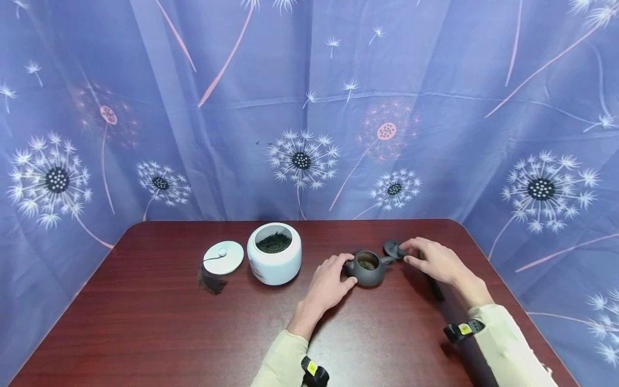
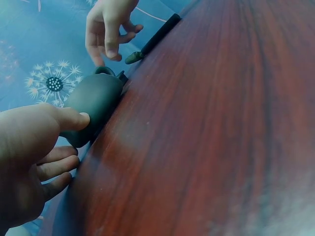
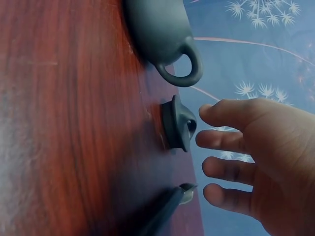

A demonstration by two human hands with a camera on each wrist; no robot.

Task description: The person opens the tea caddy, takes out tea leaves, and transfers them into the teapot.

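Note:
A dark clay teapot (image 1: 369,275) stands uncovered on the table, its loop handle facing right. My left hand (image 1: 329,285) holds its left side, the thumb against the body in the left wrist view and the index finger by the spout. The teapot's small dark lid (image 3: 169,123) lies just past the handle, with a looped knob on top. Beside that knob is my right hand (image 1: 437,260), fingers apart and slightly bent. A small gap shows between its fingertips and the lid in the right wrist view.
Left of the teapot stands a white jar (image 1: 275,266) holding dark tea leaves. Its white lid (image 1: 232,258), with a black tassel (image 1: 211,280), lies farther left. A dark slim tool (image 3: 162,209) with a curved tip lies beneath my right hand. A blue dandelion-print curtain (image 1: 232,134) hangs behind the table.

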